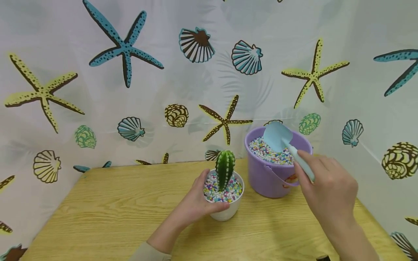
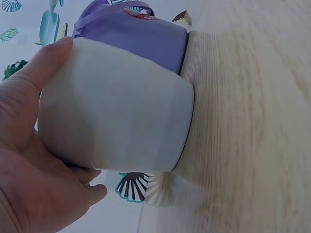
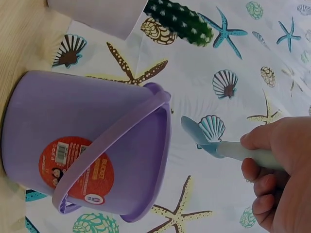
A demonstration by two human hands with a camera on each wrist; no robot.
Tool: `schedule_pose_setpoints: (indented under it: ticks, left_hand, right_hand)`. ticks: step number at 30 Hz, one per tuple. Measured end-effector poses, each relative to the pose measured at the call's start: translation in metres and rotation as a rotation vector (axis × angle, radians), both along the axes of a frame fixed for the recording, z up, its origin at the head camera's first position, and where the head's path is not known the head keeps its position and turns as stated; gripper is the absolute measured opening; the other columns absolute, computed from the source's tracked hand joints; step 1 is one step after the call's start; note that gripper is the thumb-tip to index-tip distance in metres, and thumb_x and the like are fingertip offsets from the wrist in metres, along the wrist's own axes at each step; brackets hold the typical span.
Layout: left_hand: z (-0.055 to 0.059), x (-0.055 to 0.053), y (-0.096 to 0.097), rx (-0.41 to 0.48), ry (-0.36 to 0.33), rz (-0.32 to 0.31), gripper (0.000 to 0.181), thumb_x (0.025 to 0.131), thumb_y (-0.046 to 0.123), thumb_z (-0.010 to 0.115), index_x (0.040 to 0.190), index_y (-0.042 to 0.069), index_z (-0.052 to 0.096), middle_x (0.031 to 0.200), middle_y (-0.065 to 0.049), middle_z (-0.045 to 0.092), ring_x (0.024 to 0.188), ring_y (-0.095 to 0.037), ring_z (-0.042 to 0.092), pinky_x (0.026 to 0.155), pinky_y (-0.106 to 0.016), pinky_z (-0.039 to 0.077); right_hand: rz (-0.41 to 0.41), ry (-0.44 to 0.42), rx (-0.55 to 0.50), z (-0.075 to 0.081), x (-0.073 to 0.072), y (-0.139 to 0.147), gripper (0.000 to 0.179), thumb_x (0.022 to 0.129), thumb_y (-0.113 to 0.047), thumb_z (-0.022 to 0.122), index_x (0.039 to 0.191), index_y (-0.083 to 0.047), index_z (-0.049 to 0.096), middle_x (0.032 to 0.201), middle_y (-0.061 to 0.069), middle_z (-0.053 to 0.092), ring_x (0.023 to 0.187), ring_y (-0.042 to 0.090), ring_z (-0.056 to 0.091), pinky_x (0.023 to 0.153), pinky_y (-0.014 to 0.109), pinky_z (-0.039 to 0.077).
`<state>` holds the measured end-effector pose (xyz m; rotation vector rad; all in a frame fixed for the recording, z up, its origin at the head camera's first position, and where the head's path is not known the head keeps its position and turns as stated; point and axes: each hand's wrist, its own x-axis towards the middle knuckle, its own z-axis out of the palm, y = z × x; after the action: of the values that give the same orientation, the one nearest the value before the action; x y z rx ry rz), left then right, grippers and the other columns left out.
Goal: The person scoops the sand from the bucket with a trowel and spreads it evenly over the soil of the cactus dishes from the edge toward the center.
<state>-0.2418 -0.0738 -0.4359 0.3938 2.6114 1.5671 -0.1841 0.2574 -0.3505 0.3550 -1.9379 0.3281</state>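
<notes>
My left hand (image 1: 199,203) grips a white pot (image 1: 225,214) from its left side, thumb across the front near the rim. In the pot a green cactus (image 1: 225,168) stands upright among small multicoloured pebbles (image 1: 213,188). The left wrist view shows the pot's base on the table. My right hand (image 1: 333,185) holds a light blue trowel (image 1: 275,136) by its handle, fingers curled round it. The trowel's blade is raised over the purple bucket (image 1: 261,177), which is partly filled with the same kind of pebbles (image 1: 267,152). In the right wrist view the blade is apart from the bucket's rim.
The bucket stands just right of the pot, its handle (image 3: 112,145) hanging down over a red label (image 3: 53,160). A wooden table (image 1: 130,203) lies under both. Behind and to the right hangs a white curtain (image 1: 202,83) printed with starfish and shells. A small dark object (image 1: 323,258) shows at the bottom edge.
</notes>
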Motion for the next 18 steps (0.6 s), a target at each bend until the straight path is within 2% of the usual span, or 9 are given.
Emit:
schedule_pose_setpoints:
  ticks: [3, 8, 15, 18]
  left_hand:
    - [0.000, 0.000, 0.001, -0.004, -0.005, 0.003, 0.136, 0.075, 0.046, 0.103, 0.177, 0.013, 0.018, 0.174, -0.024, 0.031, 0.155, -0.047, 0.039, 0.125, -0.067, 0.034]
    - [0.002, 0.002, -0.001, 0.001, -0.002, 0.003, 0.135, 0.076, 0.046, 0.102, 0.177, 0.013, 0.019, 0.174, -0.024, 0.030, 0.155, -0.047, 0.039, 0.125, -0.067, 0.034]
    - [0.001, 0.001, -0.001, -0.013, 0.008, 0.002, 0.135, 0.076, 0.046, 0.102, 0.177, 0.012, 0.019, 0.173, -0.026, 0.031, 0.154, -0.048, 0.040, 0.124, -0.067, 0.034]
    - [0.000, 0.001, -0.001, -0.014, 0.007, 0.001, 0.136, 0.076, 0.046, 0.102, 0.177, 0.012, 0.019, 0.173, -0.026, 0.031, 0.154, -0.048, 0.040, 0.124, -0.067, 0.035]
  right_hand:
    - [-0.015, -0.031, -0.010, -0.001, -0.003, 0.007, 0.032, 0.092, -0.020, 0.086, 0.122, -0.009, 0.084, 0.102, 0.012, 0.082, 0.080, 0.036, 0.075, 0.049, 0.044, 0.047]
    - [-0.039, -0.069, -0.002, -0.003, -0.009, 0.014, 0.031, 0.095, -0.024, 0.084, 0.123, -0.010, 0.084, 0.102, 0.012, 0.083, 0.079, 0.035, 0.075, 0.046, 0.038, 0.042]
    - [-0.059, -0.145, -0.066, -0.006, -0.012, 0.021, 0.030, 0.094, -0.020, 0.086, 0.121, -0.009, 0.084, 0.104, 0.013, 0.082, 0.083, 0.038, 0.076, 0.049, 0.043, 0.044]
    - [-0.070, -0.168, -0.087, -0.007, -0.012, 0.023, 0.030, 0.093, -0.019, 0.086, 0.121, -0.009, 0.083, 0.102, 0.014, 0.082, 0.081, 0.038, 0.074, 0.049, 0.042, 0.042]
